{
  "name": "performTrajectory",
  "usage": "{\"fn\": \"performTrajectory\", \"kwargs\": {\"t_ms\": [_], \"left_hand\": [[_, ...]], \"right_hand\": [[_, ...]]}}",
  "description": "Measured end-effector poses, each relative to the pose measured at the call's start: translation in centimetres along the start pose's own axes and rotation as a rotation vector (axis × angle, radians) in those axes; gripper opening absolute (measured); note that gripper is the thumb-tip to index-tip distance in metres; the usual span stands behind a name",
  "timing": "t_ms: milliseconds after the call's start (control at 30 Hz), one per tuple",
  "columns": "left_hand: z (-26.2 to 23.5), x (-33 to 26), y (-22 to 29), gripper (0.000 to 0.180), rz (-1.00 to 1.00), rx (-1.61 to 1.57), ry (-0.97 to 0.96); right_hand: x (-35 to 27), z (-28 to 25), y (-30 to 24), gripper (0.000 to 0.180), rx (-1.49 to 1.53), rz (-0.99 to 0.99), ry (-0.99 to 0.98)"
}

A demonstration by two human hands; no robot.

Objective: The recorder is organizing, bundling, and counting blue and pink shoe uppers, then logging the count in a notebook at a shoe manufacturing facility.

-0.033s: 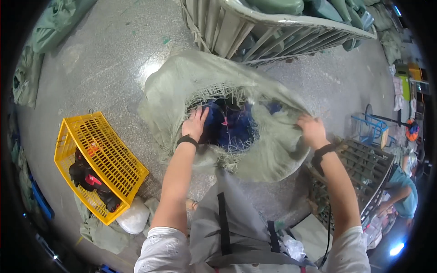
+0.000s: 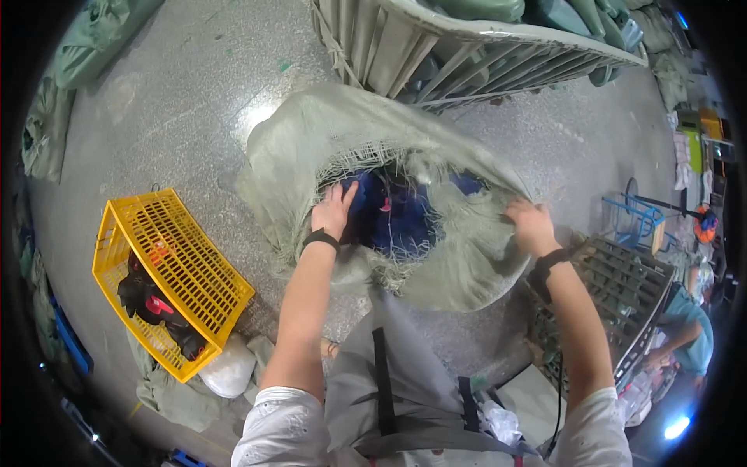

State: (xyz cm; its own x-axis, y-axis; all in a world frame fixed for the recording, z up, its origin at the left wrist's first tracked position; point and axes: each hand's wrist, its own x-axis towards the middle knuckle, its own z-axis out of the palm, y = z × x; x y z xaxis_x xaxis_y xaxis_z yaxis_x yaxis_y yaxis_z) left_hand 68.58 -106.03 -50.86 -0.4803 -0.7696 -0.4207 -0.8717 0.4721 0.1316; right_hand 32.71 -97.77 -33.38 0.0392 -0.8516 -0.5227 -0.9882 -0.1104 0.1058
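A pale green woven sack with a frayed mouth stands in front of me, spread wide. Dark blue items show inside it, with a small pink piece among them. My left hand lies at the left rim of the mouth, fingers stretched out and apart, their tips beside the blue contents. On the right side of the sack, my right hand has its fingers closed on the cloth; some of its fingertips are hidden in the folds.
To the left, a tilted yellow plastic crate holds dark items. A large slatted bin of green bundles stands just beyond the sack. At right are a grey-green crate, a blue-framed cart and another person.
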Motion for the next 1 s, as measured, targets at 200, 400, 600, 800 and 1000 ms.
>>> {"fn": "performTrajectory", "kwargs": {"t_ms": [200, 400, 600, 800, 1000], "left_hand": [[-1.5, -7.3, -1.5, 0.055, 0.223, 0.068, -0.122], [-18.1, -14.9, -3.0, 0.027, 0.141, -0.556, 0.151], [-35.7, -29.4, -1.8, 0.007, -0.234, -1.192, 0.745], [-40.0, -52.8, -6.7, 0.014, -0.277, -1.198, 1.307], [-34.9, -71.3, -6.8, 0.018, -0.623, -0.919, 1.251]], "right_hand": [[-2.4, 2.2, 5.4, 0.026, 0.322, -0.009, 0.07], [-3.3, -1.6, 1.3, 0.034, 0.465, 0.043, -0.085], [-4.9, -2.1, -1.6, 0.027, 0.319, -0.225, 0.05], [-4.3, -3.8, -6.6, 0.027, -0.049, -0.268, 0.155], [-1.0, -3.4, -14.8, 0.027, -0.105, -0.203, -0.012]]}}
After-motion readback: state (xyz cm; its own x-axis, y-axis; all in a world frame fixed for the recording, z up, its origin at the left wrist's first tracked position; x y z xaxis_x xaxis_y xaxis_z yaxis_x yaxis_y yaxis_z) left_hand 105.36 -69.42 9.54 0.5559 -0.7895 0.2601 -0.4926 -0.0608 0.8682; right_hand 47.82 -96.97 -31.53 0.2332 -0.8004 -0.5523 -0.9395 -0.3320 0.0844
